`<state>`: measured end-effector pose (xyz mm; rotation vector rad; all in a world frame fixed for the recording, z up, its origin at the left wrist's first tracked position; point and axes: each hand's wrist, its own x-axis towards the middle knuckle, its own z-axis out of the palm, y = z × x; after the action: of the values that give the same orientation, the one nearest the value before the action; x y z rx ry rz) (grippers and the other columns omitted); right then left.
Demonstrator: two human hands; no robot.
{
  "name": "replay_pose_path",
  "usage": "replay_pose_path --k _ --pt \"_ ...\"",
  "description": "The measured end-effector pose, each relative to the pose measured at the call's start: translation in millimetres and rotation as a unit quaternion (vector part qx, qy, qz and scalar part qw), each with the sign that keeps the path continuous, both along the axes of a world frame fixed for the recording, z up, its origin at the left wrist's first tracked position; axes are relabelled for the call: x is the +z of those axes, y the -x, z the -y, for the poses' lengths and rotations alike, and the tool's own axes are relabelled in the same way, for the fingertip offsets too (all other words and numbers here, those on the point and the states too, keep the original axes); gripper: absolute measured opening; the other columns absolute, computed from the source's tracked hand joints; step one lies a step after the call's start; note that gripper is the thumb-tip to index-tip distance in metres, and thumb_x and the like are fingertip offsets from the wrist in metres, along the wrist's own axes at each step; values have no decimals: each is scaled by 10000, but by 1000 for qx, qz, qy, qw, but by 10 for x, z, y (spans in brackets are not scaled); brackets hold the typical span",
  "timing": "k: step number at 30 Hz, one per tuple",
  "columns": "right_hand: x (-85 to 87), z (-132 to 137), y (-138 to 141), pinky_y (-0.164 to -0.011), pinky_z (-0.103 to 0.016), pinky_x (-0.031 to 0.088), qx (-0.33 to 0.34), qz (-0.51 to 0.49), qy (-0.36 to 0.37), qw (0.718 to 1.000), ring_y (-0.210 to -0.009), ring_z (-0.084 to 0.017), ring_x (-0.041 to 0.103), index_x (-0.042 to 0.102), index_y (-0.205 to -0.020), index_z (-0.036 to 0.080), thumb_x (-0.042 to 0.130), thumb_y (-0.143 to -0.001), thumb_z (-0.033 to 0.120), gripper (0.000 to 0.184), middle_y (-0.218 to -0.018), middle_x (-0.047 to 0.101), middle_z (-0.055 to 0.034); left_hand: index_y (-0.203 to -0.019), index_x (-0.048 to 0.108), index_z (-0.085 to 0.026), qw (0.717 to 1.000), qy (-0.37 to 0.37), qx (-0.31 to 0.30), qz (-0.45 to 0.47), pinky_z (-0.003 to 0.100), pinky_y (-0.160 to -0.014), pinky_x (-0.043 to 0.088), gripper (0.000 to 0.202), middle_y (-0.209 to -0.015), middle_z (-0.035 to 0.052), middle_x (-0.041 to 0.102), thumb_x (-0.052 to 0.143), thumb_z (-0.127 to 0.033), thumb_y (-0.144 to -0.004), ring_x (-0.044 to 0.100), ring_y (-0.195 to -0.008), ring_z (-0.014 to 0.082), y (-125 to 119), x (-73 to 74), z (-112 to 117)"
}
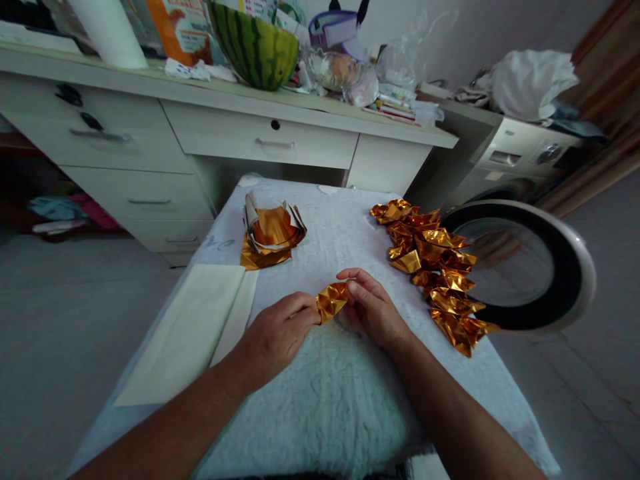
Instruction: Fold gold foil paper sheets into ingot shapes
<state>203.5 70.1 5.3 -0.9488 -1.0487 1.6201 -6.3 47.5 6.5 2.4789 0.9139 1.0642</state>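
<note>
Between my two hands is a folded piece of shiny gold foil paper (331,302), held above the cloth-covered table. My left hand (280,333) is closed on its left end, and my right hand (373,307) pinches its right end between thumb and fingers. Farther off to the left, a curled stack of gold foil sheets (274,230) stands on the table, pale backs showing. A heap of folded gold foil pieces (433,267) lies to the right of my right hand. Large pale paper sheets (185,327) lie flat beyond my left forearm.
A white cabinet with drawers (270,137) stands behind the table, carrying a cut watermelon (255,47), a paper roll (110,33) and plastic bags. At the right, a washing machine (515,150) has its round door (575,267) swung out beside the table's edge.
</note>
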Motion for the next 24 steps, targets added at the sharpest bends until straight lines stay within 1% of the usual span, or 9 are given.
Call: replay_pose_path --k 3,6,9,11,14,16,19,21,24 --pt "3 9 5 -398 -178 242 -4 60 -22 998 -439 -52 362 581 -908 198 698 -812 410 261 -664 561 45 -965 583 -187 1000 -3 7 -18 239 -735 522 166 -993 37 586 477 -66 -923 615 -848 135 -20 -31 12" --pt "1 15 16 -431 -183 292 -19 102 -62 993 -478 -63 420 561 -859 194 672 -822 387 225 -698 594 27 -972 574 -189 999 30 7 -16 249 -799 520 126 -1075 52 554 518 -93 -913 619 -922 140 -21 -16 35" --pt "-15 26 35 -464 -191 317 -43 166 -113 979 -511 -76 440 562 -874 198 630 -829 308 137 -673 569 37 -959 569 -193 998 64 16 0 278 -831 514 52 -1088 60 537 556 -178 -911 611 -978 166 -19 35 56" --pt "-32 41 47 -467 -196 314 -54 212 -145 965 -506 -82 435 569 -908 202 597 -834 258 97 -639 537 51 -965 562 -199 995 88 49 13 293 -796 510 60 -1017 47 556 515 -223 -937 616 -925 168 -25 68 63" --pt "-55 74 61 -479 -206 324 -62 259 -186 946 -508 -89 445 567 -921 206 556 -851 221 72 -620 518 57 -1011 513 -210 981 156 115 15 273 -622 466 115 -788 -18 563 498 -306 -950 587 -668 144 -45 89 67" --pt "-58 95 70 -481 -208 325 -66 275 -204 937 -506 -89 444 559 -919 209 537 -859 206 64 -618 516 58 -1061 475 -216 970 203 135 14 264 -561 422 167 -691 -54 548 484 -343 -954 556 -574 140 -61 84 66" --pt "-41 115 86 -471 -203 312 -57 284 -219 932 -496 -86 434 534 -913 214 529 -860 198 56 -609 506 66 -1089 463 -220 964 226 141 15 264 -564 407 164 -684 -52 576 447 -319 -959 586 -598 153 -81 66 58" --pt "-22 120 96 -471 -199 312 -50 292 -224 928 -493 -84 437 515 -900 215 536 -867 217 40 -601 503 70 -1094 470 -220 964 221 147 14 265 -576 406 160 -696 -43 597 439 -287 -952 610 -634 163 -89 57 50" --pt "-2 119 101 -478 -199 319 -58 321 -227 918 -487 -86 449 517 -931 211 529 -888 251 60 -592 517 71 -1122 478 -219 966 210 154 9 266 -589 409 186 -732 -29 631 427 -261 -947 632 -670 170 -95 47 36"
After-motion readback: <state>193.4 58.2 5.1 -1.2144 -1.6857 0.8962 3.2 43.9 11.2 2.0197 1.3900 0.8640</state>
